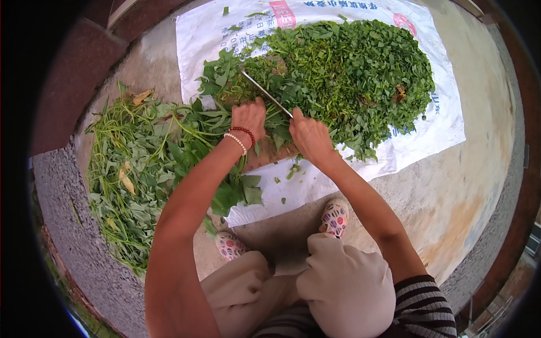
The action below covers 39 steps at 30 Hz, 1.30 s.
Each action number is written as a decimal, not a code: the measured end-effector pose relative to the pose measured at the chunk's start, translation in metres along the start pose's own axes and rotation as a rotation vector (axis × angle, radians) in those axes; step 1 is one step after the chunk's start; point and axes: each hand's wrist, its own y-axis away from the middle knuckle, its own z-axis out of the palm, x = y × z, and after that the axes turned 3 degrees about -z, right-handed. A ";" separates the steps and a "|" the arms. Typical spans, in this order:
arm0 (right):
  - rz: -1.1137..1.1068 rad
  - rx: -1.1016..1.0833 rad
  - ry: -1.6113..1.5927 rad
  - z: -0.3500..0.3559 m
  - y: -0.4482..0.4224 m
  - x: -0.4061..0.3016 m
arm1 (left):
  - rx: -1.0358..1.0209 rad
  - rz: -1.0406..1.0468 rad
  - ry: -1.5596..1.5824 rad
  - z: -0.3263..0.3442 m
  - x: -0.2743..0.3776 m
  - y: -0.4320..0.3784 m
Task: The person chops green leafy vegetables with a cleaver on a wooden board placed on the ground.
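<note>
My right hand (312, 136) grips the handle of a knife (267, 93), whose thin blade slants up and left over the greens. Just left of the blade, my left hand (248, 120) presses down on a bunch of leafy stems (207, 120); a red and a white bead bracelet circle that wrist. Under the stems lies a wooden chopping board (270, 153), mostly covered by leaves. A broad heap of chopped greens (359, 76) spreads beyond and to the right of the blade. The knife's handle is hidden inside my fist.
A printed white woven sack (448, 114) lies spread beneath the chopped heap. Uncut leafy vines (131, 169) are piled on the concrete floor (422, 211) at the left. Two patterned shoes (336, 217) stand near the sack's front edge. A dark red surface (72, 88) borders the upper left.
</note>
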 end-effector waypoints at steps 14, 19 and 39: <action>-0.116 0.672 -0.620 -0.126 -0.034 -0.053 | -0.191 -0.507 0.292 -0.015 0.010 -0.023; 0.081 0.076 0.036 0.002 -0.005 0.006 | -0.215 -0.521 0.398 -0.018 0.026 -0.027; 0.057 0.093 -0.212 -0.041 -0.019 -0.017 | -0.133 -0.495 0.437 -0.014 0.016 -0.032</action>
